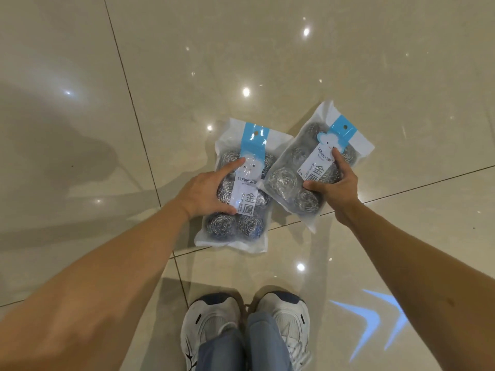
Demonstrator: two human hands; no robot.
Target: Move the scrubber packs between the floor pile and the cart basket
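Two clear plastic packs of steel wool scourers with blue and white labels are in front of me above a glossy tiled floor. My left hand grips the left pack by its left side, forefinger stretched over the label and thumb across the front. My right hand holds the right pack from its right edge, forefinger on the label, thumb over its lower part. The right pack is tilted and its corner overlaps the left pack. Whether the packs rest on the floor or are held just above it cannot be told.
Beige floor tiles with dark grout lines spread all around and reflect ceiling lights. My two white shoes and blue trouser legs stand just below the packs. A blue arrow-shaped light shines on the floor at the lower right.
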